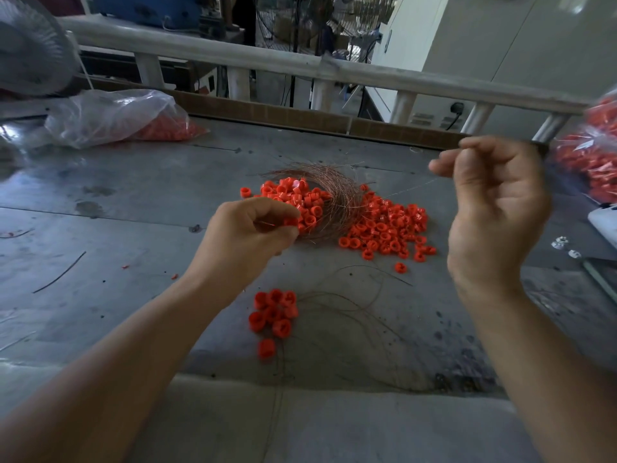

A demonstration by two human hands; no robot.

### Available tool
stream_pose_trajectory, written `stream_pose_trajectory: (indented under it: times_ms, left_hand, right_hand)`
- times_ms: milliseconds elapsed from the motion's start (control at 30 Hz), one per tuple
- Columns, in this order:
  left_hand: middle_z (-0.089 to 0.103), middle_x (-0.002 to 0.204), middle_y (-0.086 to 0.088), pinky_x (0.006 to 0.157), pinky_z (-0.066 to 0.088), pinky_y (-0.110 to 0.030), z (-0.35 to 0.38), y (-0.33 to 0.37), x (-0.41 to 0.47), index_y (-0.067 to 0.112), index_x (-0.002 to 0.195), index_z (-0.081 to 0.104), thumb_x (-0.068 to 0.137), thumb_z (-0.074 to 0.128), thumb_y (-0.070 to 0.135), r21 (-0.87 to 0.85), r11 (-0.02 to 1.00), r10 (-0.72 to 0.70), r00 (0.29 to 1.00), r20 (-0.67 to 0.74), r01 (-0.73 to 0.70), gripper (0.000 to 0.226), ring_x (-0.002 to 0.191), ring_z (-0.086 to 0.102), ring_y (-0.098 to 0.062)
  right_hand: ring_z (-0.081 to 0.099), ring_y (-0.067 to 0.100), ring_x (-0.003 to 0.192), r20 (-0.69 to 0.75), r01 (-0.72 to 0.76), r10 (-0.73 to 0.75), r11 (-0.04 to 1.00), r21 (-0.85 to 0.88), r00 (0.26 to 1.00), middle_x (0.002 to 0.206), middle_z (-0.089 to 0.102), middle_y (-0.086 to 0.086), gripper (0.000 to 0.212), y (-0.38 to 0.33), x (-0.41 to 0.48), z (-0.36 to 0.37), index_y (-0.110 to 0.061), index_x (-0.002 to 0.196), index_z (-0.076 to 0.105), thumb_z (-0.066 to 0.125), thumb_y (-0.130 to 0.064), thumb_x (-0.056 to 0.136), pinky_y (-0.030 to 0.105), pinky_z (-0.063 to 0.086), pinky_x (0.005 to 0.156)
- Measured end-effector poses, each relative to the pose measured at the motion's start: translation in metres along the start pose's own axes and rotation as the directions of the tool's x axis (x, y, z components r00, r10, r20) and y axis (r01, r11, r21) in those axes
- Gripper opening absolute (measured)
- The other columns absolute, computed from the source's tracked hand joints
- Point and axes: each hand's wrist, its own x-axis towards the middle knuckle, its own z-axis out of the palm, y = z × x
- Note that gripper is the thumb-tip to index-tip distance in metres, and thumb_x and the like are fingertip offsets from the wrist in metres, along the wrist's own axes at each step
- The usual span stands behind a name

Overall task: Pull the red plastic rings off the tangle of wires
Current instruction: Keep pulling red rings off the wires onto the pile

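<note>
A tangle of thin copper wires (337, 198) lies in the middle of the grey metal table (133, 202), with red plastic rings caught in its left part. My left hand (253, 235) pinches one red ring (291, 222) at the tangle's near left edge. My right hand (494, 208) is raised to the right with fingers curled, pinching a fine wire (414, 188) that stretches back toward the tangle. A heap of loose red rings (387, 228) lies right of the tangle. A small cluster of rings (273, 312) on loose wires sits nearer to me.
A clear plastic bag (113, 115) with red rings lies at the back left, and another bag of rings (591, 152) at the right edge. A fan (30, 51) stands far left. A grey rail (300, 65) runs behind the table. Stray wire bits lie on the left.
</note>
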Motion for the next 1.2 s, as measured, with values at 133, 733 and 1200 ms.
stream_pose_trajectory:
  times_ms: [133, 733, 1200]
  left_hand:
    - [0.071, 0.076, -0.005, 0.064, 0.056, -0.020, 0.000, 0.005, -0.002, 0.015, 0.079, 0.069, 0.074, 0.066, -0.007, -0.234, 0.970, -0.047, 0.996, 0.074, 0.064, 0.023, 0.070, 0.069, -0.016]
    - [0.068, 0.076, -0.008, 0.062, 0.054, -0.020, 0.005, 0.009, -0.009, 0.005, 0.080, 0.066, 0.055, 0.064, 0.001, -0.503, 0.859, 0.027, 0.974, 0.226, 0.093, 0.026, 0.065, 0.065, -0.014]
    - [0.067, 0.076, -0.003, 0.060, 0.050, -0.016, 0.003, 0.010, -0.010, 0.010, 0.087, 0.068, 0.059, 0.064, 0.008, -0.492, 0.865, 0.034, 0.964, 0.263, 0.104, 0.028, 0.063, 0.060, -0.009]
  right_hand:
    - [0.057, 0.015, 0.069, -0.090, 0.178, -0.182, 0.983, -0.052, 0.979, 0.085, 0.055, 0.006, 0.014, -0.002, 0.011, -0.011, -0.020, 0.091, 0.048, 0.047, -0.005, 0.093, 0.025, 0.047, 0.069]
    - [0.055, -0.004, 0.072, 0.590, -0.008, 0.155, 0.970, -0.244, 0.792, 0.075, 0.057, -0.015, 0.020, -0.015, -0.022, 0.013, -0.025, 0.080, 0.061, 0.069, -0.007, 0.076, 0.006, 0.039, 0.065]
    - [0.054, 0.001, 0.073, 0.585, -0.043, 0.209, 0.958, -0.284, 0.784, 0.074, 0.058, -0.010, 0.020, -0.017, -0.024, 0.014, -0.024, 0.075, 0.059, 0.068, -0.006, 0.078, 0.006, 0.039, 0.063]
